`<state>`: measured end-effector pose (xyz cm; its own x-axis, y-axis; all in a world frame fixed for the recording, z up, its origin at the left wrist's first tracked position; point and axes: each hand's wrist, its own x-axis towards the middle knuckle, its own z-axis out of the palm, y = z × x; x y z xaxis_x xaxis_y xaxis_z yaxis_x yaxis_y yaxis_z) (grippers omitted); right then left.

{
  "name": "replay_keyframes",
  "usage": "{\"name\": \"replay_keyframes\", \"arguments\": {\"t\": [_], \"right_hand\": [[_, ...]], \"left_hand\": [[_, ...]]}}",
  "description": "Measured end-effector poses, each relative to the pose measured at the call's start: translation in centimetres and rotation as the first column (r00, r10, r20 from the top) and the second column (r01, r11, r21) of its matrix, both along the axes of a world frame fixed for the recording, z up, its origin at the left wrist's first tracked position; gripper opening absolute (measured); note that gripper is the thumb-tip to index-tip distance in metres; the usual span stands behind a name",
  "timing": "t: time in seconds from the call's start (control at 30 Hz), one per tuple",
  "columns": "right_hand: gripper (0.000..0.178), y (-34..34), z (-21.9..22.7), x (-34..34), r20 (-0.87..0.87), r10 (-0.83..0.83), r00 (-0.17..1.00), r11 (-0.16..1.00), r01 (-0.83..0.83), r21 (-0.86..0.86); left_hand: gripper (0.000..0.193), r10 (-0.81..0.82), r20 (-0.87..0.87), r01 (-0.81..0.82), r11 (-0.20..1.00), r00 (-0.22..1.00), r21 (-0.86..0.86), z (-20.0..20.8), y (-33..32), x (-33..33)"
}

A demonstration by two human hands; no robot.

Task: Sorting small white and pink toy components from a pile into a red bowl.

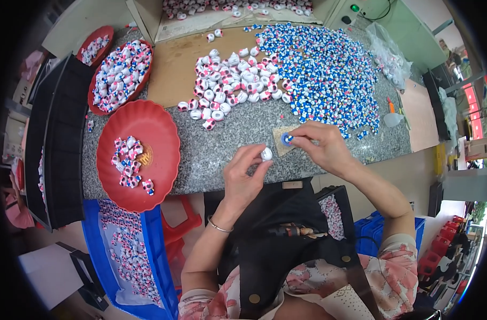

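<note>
My left hand (pixel 243 173) pinches a small white toy head (pixel 266 154) between thumb and fingertips, just above the bench's near edge. To its right, my right hand (pixel 324 146) has thumb and forefinger closed on a tiny blue-and-white toy body (pixel 289 138). That piece is at a small round blue dish (pixel 284 142), which rests on a beige square pad (pixel 278 151); I cannot tell whether it touches the dish. Beyond my hands lie a pile of white-and-pink toy heads (pixel 220 97) and a wide heap of blue-and-white toy bodies (pixel 329 74).
At left, a scalloped red tray (pixel 163 133) holds several joined toy figures. Behind it stands a fuller red tray (pixel 149 74). A blue crate (pixel 156 234) of toys sits below the bench. Clear plastic bags (pixel 388 56) lie at the back right.
</note>
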<state>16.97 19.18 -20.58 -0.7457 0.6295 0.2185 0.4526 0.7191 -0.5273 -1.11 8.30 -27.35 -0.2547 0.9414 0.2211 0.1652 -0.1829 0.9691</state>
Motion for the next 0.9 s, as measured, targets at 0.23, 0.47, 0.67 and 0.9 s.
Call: {"name": "replay_keyframes", "arguments": {"t": [0.23, 0.47, 0.67, 0.9], "right_hand": [[0.018, -1.8, -0.6, 0.9, -0.091, -0.341, 0.936, 0.417, 0.064, -0.907], [0.014, -3.5, 1.7, 1.0, -0.228, 0.054, 0.972, 0.934, -0.130, -0.333], [0.014, -4.5, 1.7, 1.2, -0.214, 0.044, 0.976, 0.886, -0.137, -0.443], [0.014, 2.4, -1.6, 3.2, -0.071, -0.033, 0.997, 0.999, 0.031, -0.029]], "left_hand": [[0.040, 0.000, -0.181, 0.027, 0.989, 0.983, 0.144, 0.2, 0.0, 1.6], [0.026, -0.481, 0.347, 0.535, 0.842, 0.806, -0.076, 2.1, -0.3, -0.5], [0.026, -0.454, 0.505, 0.566, 0.819, 0.734, -0.088, 2.0, -1.3, 0.1], [0.024, -0.016, -0.232, -0.007, 0.995, 0.972, -0.101, 5.5, -4.2, -7.7]]}}
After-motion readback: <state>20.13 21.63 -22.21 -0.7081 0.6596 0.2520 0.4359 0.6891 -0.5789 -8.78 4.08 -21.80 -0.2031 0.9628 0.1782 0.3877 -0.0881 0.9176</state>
